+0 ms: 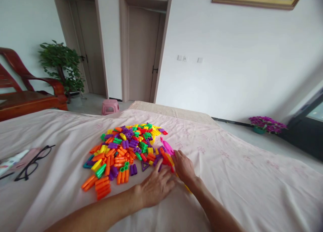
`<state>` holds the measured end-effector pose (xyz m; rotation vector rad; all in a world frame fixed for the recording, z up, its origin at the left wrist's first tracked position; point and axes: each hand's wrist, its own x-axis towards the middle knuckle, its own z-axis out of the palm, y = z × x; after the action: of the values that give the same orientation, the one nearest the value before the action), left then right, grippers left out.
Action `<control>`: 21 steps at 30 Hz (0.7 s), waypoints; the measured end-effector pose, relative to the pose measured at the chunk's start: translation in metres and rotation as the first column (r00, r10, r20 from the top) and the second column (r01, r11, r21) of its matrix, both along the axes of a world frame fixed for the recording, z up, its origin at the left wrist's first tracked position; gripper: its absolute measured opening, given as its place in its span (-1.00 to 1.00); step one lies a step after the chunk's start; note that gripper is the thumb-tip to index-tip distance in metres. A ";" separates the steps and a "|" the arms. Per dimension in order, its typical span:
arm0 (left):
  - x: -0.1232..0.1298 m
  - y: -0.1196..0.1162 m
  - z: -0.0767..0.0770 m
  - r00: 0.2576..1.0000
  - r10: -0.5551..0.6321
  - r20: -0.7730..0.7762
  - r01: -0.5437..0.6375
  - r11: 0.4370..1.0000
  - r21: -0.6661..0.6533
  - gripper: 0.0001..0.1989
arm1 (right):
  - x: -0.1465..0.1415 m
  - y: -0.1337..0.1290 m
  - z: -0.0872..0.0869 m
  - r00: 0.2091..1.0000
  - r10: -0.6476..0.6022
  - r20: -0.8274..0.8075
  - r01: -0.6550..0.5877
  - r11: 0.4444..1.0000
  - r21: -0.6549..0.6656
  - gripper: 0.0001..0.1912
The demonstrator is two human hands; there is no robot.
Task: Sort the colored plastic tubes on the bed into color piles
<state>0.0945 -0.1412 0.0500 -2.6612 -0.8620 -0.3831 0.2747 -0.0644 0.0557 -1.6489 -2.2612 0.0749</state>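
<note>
A heap of colourful plastic toy building pieces [126, 146], many shaped like joined tubes, lies on the bed-like cloth surface. At its near right edge my left hand [157, 185] rests low, fingers stretched forward and apart, the thumb beside a few purple and orange pieces. My right hand [184, 166] is just right of it, its fingers bent down and closed at the end of a bright pink plastic piece [167, 147]. Orange and yellow pieces lie between the two hands, and a bit of yellow [188, 189] shows beneath my right wrist. The right fingertips are partly hidden.
Black-framed glasses [35, 163] and a white tube [13, 162] lie at the left on the pale, wrinkled cloth [239, 178]. Beyond it stand a pink stool [110, 106], a wooden chair [32, 90], a leafy plant [60, 64] and purple flowers [267, 124].
</note>
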 end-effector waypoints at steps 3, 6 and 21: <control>-0.030 0.023 -0.010 0.991 0.137 -0.004 -0.136 0.989 0.050 -0.68 | -0.023 -0.002 0.001 0.992 0.078 -0.097 -0.081 0.996 -0.028 -0.78; -0.061 0.035 -0.013 0.973 0.228 -0.039 -0.225 0.972 0.070 -0.74 | -0.042 0.000 0.001 0.972 0.129 -0.196 -0.139 0.990 -0.039 -0.79; -0.125 0.043 0.032 0.795 0.570 0.206 -0.590 0.806 0.045 -0.79 | -0.011 0.129 0.020 0.948 -0.285 -0.143 0.277 0.958 -0.069 -0.61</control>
<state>-0.0304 -0.0984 0.0819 -2.1295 -1.6039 -0.4984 0.2641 0.0642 0.0760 -1.9050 -1.9077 0.1791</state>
